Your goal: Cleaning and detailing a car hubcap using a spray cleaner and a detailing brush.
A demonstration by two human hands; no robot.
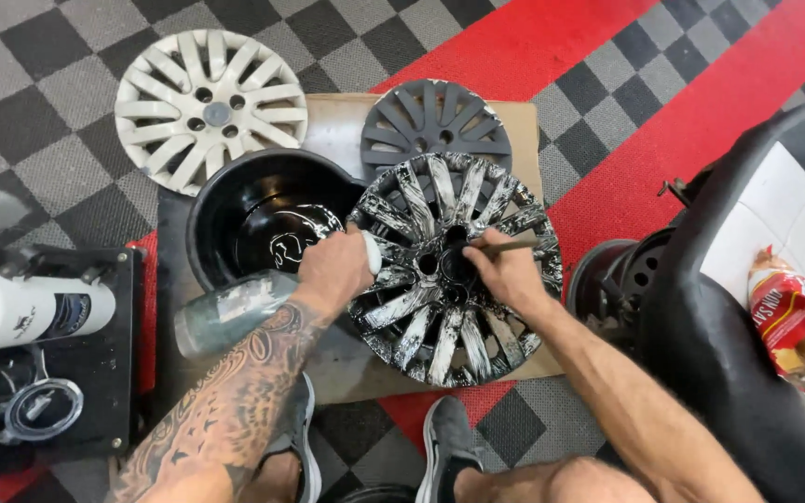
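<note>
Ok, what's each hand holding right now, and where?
Right hand grips a thin brush by its handle. Left hand pinches a small white object against the half-painted hubcap.

L hand (335, 270) curled, tattooed forearm angled in; R hand (505, 270) fingers (479, 256) pinched, prob. closed.

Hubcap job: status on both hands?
Left hand steadies half-blackened hubcap at its rim. Right hand holds brush over hub centre. Black basin alongside.
</note>
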